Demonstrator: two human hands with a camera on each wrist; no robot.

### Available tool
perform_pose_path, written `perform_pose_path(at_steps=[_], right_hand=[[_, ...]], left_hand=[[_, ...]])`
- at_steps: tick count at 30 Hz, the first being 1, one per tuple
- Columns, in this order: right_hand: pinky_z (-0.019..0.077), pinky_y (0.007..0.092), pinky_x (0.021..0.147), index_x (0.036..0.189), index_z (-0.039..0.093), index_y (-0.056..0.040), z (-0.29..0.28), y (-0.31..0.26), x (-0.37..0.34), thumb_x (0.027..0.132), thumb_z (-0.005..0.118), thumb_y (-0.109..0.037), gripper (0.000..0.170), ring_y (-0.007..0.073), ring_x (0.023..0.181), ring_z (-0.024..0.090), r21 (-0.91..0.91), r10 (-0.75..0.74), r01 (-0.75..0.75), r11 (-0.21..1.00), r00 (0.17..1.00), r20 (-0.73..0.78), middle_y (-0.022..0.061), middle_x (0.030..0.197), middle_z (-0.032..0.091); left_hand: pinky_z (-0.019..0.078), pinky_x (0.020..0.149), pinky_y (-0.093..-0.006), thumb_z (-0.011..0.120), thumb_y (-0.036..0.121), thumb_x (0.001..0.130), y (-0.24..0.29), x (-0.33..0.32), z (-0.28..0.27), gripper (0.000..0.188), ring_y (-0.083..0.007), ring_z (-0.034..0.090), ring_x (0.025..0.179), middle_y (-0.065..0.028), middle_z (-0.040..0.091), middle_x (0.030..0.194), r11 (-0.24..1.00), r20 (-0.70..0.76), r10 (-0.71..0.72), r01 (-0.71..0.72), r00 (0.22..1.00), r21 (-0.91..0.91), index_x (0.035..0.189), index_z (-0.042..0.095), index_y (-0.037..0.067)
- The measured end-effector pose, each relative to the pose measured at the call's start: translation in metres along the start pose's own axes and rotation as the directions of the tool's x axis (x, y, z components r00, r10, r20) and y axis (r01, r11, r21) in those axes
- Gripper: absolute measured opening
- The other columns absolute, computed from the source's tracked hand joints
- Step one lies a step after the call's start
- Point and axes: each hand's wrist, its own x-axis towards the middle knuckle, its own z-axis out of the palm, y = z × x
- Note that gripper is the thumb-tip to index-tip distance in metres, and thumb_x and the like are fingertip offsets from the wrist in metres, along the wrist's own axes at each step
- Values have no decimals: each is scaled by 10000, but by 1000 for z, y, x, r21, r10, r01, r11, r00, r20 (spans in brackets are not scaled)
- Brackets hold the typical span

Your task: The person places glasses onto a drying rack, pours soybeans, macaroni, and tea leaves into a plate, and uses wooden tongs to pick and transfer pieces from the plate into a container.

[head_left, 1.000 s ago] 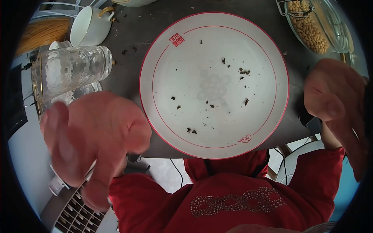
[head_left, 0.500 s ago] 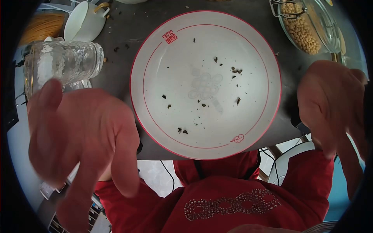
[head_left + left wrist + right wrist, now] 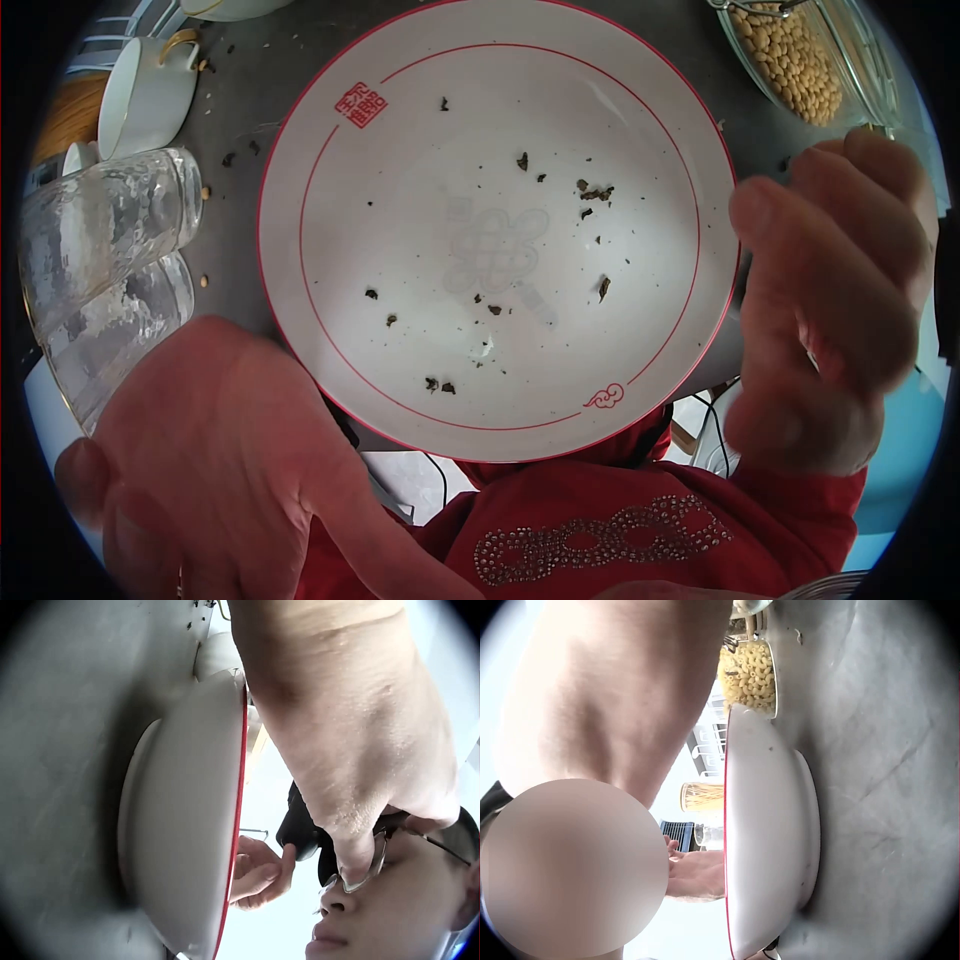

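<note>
A wide white shallow bowl (image 3: 640, 330) with a red rim holds scattered dark flakes (image 3: 597, 192). To its lower left, my left hand (image 3: 220, 460) is raised with the palm spread and nothing held in it. In the left wrist view that hand overlaps the person's eyeglasses (image 3: 371, 874) and a black device (image 3: 300, 825) on the head. My right hand (image 3: 840, 280) is up at the bowl's right side, its fingers loosely bent and no object visible in them.
Two clear drinking glasses (image 3: 110, 220) lie at the left beside a white cup (image 3: 150, 95). A clip-top jar of beans (image 3: 800, 70) is at the upper right. In the right wrist view, a container of macaroni (image 3: 750, 675) stands beyond the bowl. Crumbs dot the grey table (image 3: 235, 110).
In the head view, the left hand has come lower and the right hand's fingers have bent inward. The bowl now appears larger and further left, as the glasses also shift left.
</note>
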Motion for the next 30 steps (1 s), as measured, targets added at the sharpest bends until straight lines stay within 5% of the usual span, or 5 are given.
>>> perform_pose_path(at_steps=[2, 9, 12, 16, 30], right_hand=[[405, 403, 537, 1239, 507, -149, 4, 24, -5, 1007, 625, -296, 299, 260, 642, 547, -105, -165, 172, 980, 984, 68, 197, 1058, 666], [406, 404, 530, 1244, 429, -160, -7, 41, -20, 948, 605, -69, 356, 261, 642, 545, -192, -65, 106, 976, 976, 210, 182, 1038, 659], [433, 369, 495, 1201, 506, -108, 4, 47, -11, 857, 699, 12, 413, 253, 631, 589, 80, -227, 228, 970, 974, -27, 171, 1007, 693], [436, 366, 496, 1194, 513, -105, 46, 2, 51, 855, 701, 9, 403, 251, 633, 592, 86, -227, 229, 970, 973, -30, 171, 1006, 696], [449, 353, 499, 1158, 550, -92, 86, 55, 83, 849, 708, -6, 358, 245, 641, 607, 11, -193, 194, 981, 978, -77, 172, 998, 707]], left_hand=[[596, 661, -366, 299, 521, 1073, 2, 0, -5, 581, -291, 612, 821, -118, 560, 1071, 1000, 34, -23, 23, 999, -4, 1388, 356, 35], [572, 722, -366, 327, 585, 1041, 4, 12, -35, 626, -271, 577, 911, -98, 543, 1136, 998, 140, -53, 58, 989, -33, 1390, 393, 70], [561, 748, -366, 340, 612, 1027, 7, 18, -43, 645, -263, 562, 949, -89, 536, 1164, 997, 172, -64, 69, 983, -25, 1391, 409, 84], [547, 782, -365, 356, 649, 1008, 12, 21, -52, 671, -252, 542, 1001, -78, 527, 1201, 995, 221, -95, 102, 971, -18, 1392, 431, 104], [498, 903, -364, 413, 777, 942, 3, 1, -40, 761, -213, 473, 1180, -38, 495, 1331, 986, 340, -130, 158, 932, -54, 1396, 506, 173]])
